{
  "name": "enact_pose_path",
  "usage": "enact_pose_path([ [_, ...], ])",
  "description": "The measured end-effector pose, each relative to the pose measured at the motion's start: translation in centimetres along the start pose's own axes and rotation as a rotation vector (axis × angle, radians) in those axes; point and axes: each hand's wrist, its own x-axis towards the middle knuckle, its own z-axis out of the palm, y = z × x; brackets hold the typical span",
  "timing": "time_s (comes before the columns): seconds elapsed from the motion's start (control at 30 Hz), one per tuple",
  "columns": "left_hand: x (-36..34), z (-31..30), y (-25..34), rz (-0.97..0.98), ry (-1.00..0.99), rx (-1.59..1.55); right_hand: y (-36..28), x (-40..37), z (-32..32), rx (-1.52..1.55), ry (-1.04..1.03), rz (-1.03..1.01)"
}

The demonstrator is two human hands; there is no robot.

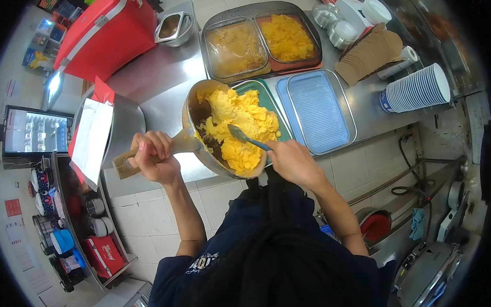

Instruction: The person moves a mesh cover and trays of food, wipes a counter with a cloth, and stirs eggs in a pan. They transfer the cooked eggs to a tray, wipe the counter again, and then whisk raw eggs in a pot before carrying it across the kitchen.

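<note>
My left hand [156, 156] is closed round the wooden handle of a wok [189, 116], which is tilted. Yellow scrambled eggs [239, 112] fill much of the wok. My right hand [294, 163] grips a spatula [248, 138] by its blue handle, and the dark blade touches the eggs. Partly hidden under the wok lies a green tray [279, 114]. Behind it, a dark tray [224, 16] holds two containers: one has yellow food [287, 38] uncovered, the other has clear plastic wrap [235, 47] over similar food.
Right of the wok lies a blue tray with a wire rack [318, 110]. Farther right are cardboard sleeves [368, 52] and a stack of paper cups [415, 92]. At left stand a large metal pot [130, 119], a red cooler [112, 32] and a small metal container [174, 29].
</note>
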Motion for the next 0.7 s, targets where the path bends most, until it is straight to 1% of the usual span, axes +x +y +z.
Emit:
enact_pose_path([
  [0.03, 0.0, 0.0, 0.0, -0.004, 0.01, -0.007, 0.3, -0.4, -0.5, 0.001, -0.001, 0.002],
  [0.1, -0.1, 0.3, 0.0, -0.008, 0.005, -0.004, 0.4, -1.2, -1.6, 0.08, 0.041, 0.088],
  [0.13, 0.0, 0.6, 0.0, -0.01, -0.003, -0.002, 0.4, -1.0, -1.5, 0.083, 0.044, 0.092],
  [0.2, 0.0, 1.4, 0.1, -0.009, -0.044, 0.023, -0.2, 0.3, -0.7, 0.181, 0.201, 0.034],
  [0.3, 0.2, 2.7, 0.1, -0.025, -0.096, 0.047, -0.7, 3.8, 1.9, 0.158, 0.271, 0.008],
  [0.33, 0.4, 3.0, 0.0, -0.042, -0.107, 0.048, 0.1, 4.3, 2.4, 0.16, 0.279, 0.012],
  [0.4, 0.8, 3.2, 0.0, -0.055, -0.134, 0.06, 1.5, 5.0, 3.3, 0.14, 0.225, 0.121],
  [0.43, 1.0, 3.3, 0.0, -0.067, -0.151, 0.075, 2.2, 4.8, 3.5, 0.138, 0.225, 0.121],
  [0.5, 1.2, 3.6, 0.1, -0.086, -0.166, 0.074, 3.6, 4.0, 3.5, 0.205, 0.257, 0.205],
  [0.53, 1.3, 3.7, 0.0, -0.104, -0.185, 0.072, 4.0, 3.8, 3.5, 0.221, 0.23, 0.264],
  [0.57, 1.3, 3.7, 0.0, -0.106, -0.185, 0.072, 4.4, 3.7, 3.5, 0.222, 0.229, 0.265],
  [0.63, 1.6, 3.6, 0.0, -0.127, -0.262, 0.075, 5.0, 3.6, 3.4, 0.12, 0.166, 0.338],
  [0.7, 2.0, 3.6, -0.4, -0.127, -0.258, 0.08, 5.9, 3.8, 3.8, 0.108, 0.181, 0.339],
])
